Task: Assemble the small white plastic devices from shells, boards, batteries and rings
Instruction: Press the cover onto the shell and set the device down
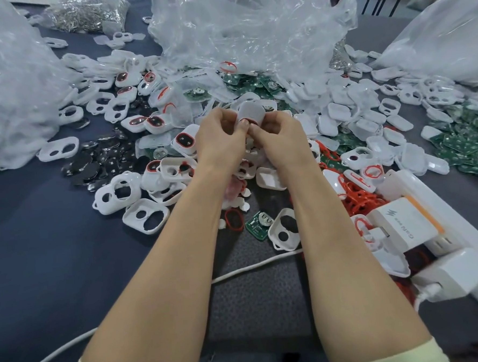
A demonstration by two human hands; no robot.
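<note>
A dark blue cloth-covered table (40, 249) is strewn with parts, and a big crumpled clear bag (251, 31) sits in the middle of it. Just in front of that bag, on the person's side, both hands hold one small white device (251, 111) up off the heap. The left hand (221, 137) and the right hand (280, 136) have their fingers curled closely round it, with the thumbs meeting on its near face. A sliver of red ring (254, 122) shows at its lower edge. Green boards (254, 82) spill from under the bag's front edge. Dark coin batteries (91, 164) lie in front of the bag and off to its left as the camera sees it, among open white shells (146, 216). A tangle of loose red rings (356, 198) lies in front of the bag to its right, and a white charger block (405, 226) sits just nearer the person than the rings. The device looks light, stiff and smooth, so it is likely to slip under wet or loose fingers. Its thin plastic rim probably snaps shut under pressure rather than bending. It is best held at the two long edges with the thumbs over the seam, squeezing evenly so the soft ring is not pinched out of its groove. Whether the halves have fully closed cannot be told, as the fingers hide the seam.
</note>
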